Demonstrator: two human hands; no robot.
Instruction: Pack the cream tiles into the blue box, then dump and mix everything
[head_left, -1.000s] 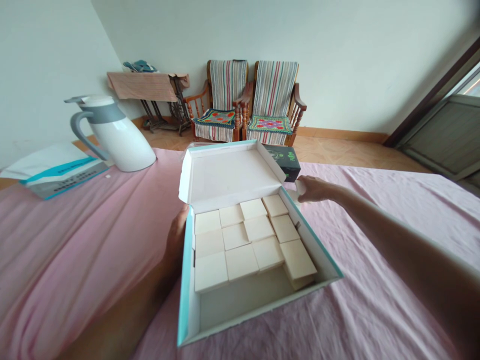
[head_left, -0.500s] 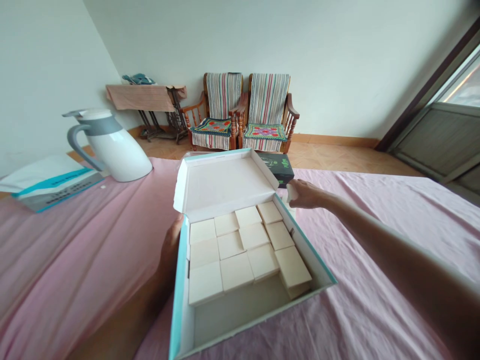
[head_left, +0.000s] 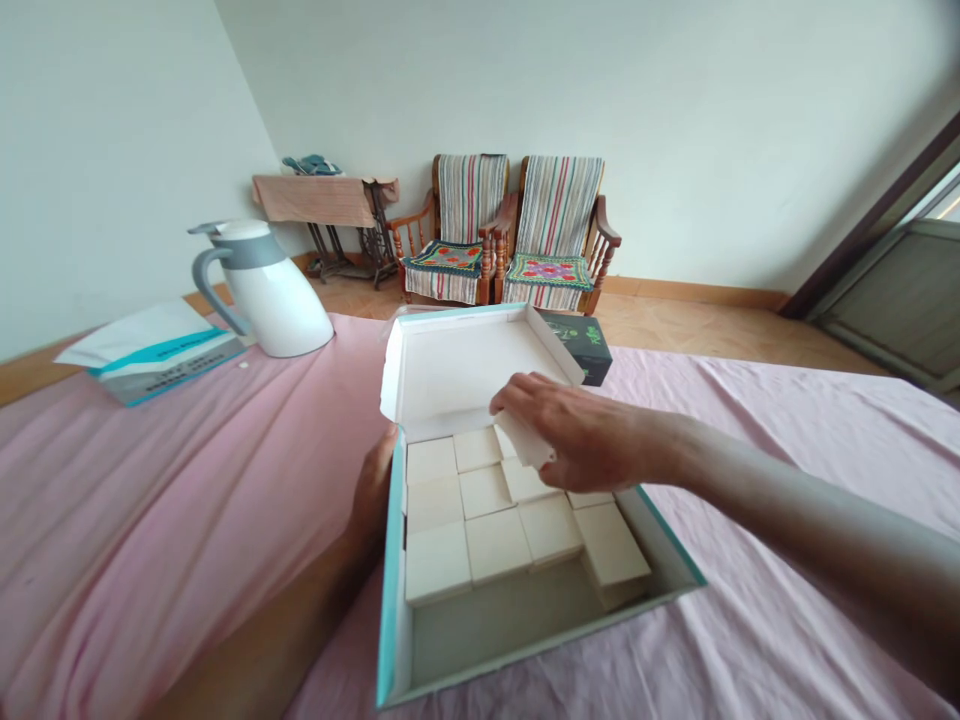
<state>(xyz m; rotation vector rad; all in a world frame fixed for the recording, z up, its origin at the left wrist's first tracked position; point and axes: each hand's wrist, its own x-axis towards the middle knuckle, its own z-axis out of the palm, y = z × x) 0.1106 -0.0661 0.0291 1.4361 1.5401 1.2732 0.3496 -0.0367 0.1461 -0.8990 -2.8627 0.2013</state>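
An open teal-edged cardboard box [head_left: 393, 560] lies on the pink cloth in front of me, its lid folded back. Several cream square blocks [head_left: 487, 535] fill its far part in rows; the near strip of the box floor is bare. My right hand [head_left: 574, 430] hovers over the far rows, fingers closed on one white block [head_left: 523, 440] tilted above the others. My left hand [head_left: 373, 490] rests against the box's left wall, fingers mostly hidden behind it.
A white jug with a grey handle [head_left: 266, 287] and a stack of papers [head_left: 154, 345] sit at the far left of the table. A small black box [head_left: 585, 343] lies just behind the lid. Two striped wooden chairs [head_left: 517, 225] stand by the far wall.
My right hand has come from the box's right outer side, beside the black box, to over the far rows inside, carrying the white block. The view has shifted slightly.
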